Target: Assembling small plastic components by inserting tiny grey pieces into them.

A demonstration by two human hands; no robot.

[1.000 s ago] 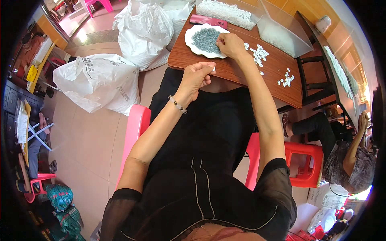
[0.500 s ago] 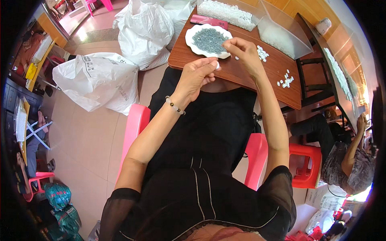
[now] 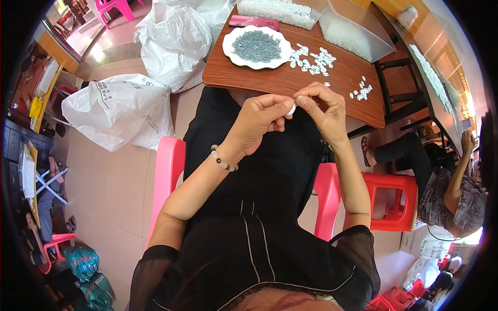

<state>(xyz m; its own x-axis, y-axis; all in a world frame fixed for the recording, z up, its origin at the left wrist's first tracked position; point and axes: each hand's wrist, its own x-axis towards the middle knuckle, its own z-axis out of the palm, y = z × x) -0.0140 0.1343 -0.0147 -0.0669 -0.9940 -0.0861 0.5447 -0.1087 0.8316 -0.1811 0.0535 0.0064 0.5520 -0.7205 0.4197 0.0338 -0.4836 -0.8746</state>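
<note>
Over my lap, just off the front edge of the brown table (image 3: 249, 78), both hands meet fingertip to fingertip. My left hand (image 3: 251, 122) is closed on a small white plastic piece (image 3: 292, 110), held between thumb and fingers. Touching close beside it, my right hand (image 3: 328, 111) is pinched; whatever lies in its fingertips is too small to make out. Beyond the hands stands a white scalloped plate (image 3: 226, 50) heaped with small grey screw-like pieces (image 3: 257, 45). Loose white pieces (image 3: 316, 61) lie to its right, and a smaller group (image 3: 362, 92) sits farther right.
Behind the plate are a pink flat case (image 3: 254, 21) and clear bins (image 3: 358, 41) of white pieces. White sacks (image 3: 122, 111) stand on the floor at left. Pink chair arms (image 3: 171, 166) flank me. A red stool (image 3: 391, 202) and another person (image 3: 451, 199) are at right.
My right hand has come from beside the plate down to my left hand, and their fingertips now meet. The view has shifted slightly, and the loose white pieces by the plate are uncovered.
</note>
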